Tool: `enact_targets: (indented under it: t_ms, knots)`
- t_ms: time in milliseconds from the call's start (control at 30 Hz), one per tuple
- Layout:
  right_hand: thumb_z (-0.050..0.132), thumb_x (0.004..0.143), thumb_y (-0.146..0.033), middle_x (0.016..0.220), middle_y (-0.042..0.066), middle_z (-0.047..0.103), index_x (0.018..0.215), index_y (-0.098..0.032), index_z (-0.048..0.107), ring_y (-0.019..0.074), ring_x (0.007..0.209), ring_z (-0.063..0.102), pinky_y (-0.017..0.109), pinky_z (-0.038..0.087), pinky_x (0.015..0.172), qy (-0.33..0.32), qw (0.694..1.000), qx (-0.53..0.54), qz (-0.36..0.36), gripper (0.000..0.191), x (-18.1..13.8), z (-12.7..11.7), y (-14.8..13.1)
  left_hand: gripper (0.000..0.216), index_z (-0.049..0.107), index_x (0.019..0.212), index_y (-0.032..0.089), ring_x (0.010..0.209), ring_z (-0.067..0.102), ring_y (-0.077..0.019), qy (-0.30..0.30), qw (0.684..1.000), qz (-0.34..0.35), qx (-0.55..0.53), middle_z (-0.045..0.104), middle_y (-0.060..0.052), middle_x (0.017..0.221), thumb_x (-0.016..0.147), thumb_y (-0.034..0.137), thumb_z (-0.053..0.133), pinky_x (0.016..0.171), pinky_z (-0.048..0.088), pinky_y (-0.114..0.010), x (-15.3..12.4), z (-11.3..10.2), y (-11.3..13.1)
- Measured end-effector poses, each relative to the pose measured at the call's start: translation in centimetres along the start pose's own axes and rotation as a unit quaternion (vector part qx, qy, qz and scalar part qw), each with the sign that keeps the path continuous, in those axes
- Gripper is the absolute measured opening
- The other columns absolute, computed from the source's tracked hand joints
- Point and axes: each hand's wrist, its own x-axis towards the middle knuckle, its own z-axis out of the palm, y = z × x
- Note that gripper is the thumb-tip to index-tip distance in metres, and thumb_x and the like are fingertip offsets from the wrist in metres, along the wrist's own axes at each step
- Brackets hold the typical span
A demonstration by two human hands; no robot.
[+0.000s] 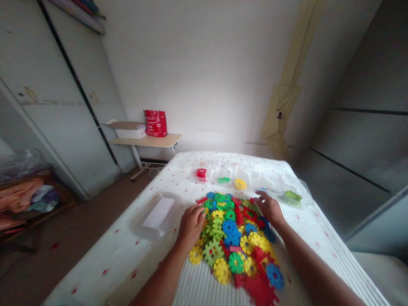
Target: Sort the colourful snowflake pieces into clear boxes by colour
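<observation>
A heap of flat plastic building pieces [234,231] lies between my hands: notched discs in yellow, blue and green, light green square lattices, and red parts. At the heap's left edge rests my left hand [191,223], its fingers bent together by a yellow disc; whatever is in them is hidden. My right hand [269,207] reaches over the far right edge of the heap, fingers apart, near red pieces and a clear tub. Clear tubs behind the heap hold red pieces [201,173], green pieces [224,180], yellow discs [240,184], a blue piece [263,189] and light green lattices [292,196].
A clear plastic tray [156,233] with a pale rectangle in it sits left on the striped white bed cover [121,259]. Beyond the bed, a small wheeled table [159,140] carries a red bag [155,123] and a white box [130,131]. Cabinets stand at both sides.
</observation>
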Motion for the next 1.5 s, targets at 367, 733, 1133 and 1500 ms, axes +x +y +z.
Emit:
enact_targets:
  t_ms: [367,733,1133,1500]
  knots:
    - [0.044,0.083,-0.043,0.086,0.004,0.068,0.084,-0.022,0.064,0.0176,0.073,0.063,0.026,0.046,0.065,-0.017,0.999,-0.043,-0.024,0.029,-1.1,1.0,0.7,0.030,0.063,0.096,0.021,0.102,0.056,-0.0160,0.030,0.997,-0.060,-0.031,0.065,-0.004,0.103,0.081,0.012,0.039,0.095,0.043,-0.032,0.1,-0.9,0.6]
    - [0.041,0.084,-0.048,0.085,0.005,0.068,0.084,-0.022,0.064,0.0185,0.074,0.063,0.028,0.046,0.066,0.000,0.999,-0.006,-0.039,0.035,-1.3,1.0,0.9,0.030,0.063,0.100,0.017,0.103,0.056,-0.0184,-0.123,0.972,-0.124,0.157,0.064,-0.010,0.105,0.079,0.009,0.044,0.088,0.041,-0.027,6.8,-0.1,0.9]
    - [0.041,0.083,-0.049,0.086,0.005,0.069,0.084,-0.022,0.066,0.0193,0.075,0.064,0.029,0.046,0.066,-0.012,0.999,-0.004,-0.033,0.036,-1.2,0.9,0.8,0.014,0.056,0.087,0.019,0.080,0.058,-0.0137,-0.126,0.969,-0.138,0.162,0.064,-0.002,0.085,0.078,0.014,0.046,0.070,0.041,-0.022,6.7,-1.6,1.0]
    - [0.028,0.088,-0.052,0.089,0.008,0.068,0.087,-0.021,0.065,0.0205,0.078,0.064,0.028,0.046,0.067,-0.014,0.999,-0.017,-0.031,0.048,-1.3,0.7,0.7,0.026,0.059,0.100,0.019,0.103,0.052,-0.0172,-0.132,0.984,-0.065,0.106,0.062,-0.006,0.106,0.078,0.012,0.046,0.093,0.038,-0.029,-0.6,-3.7,0.7]
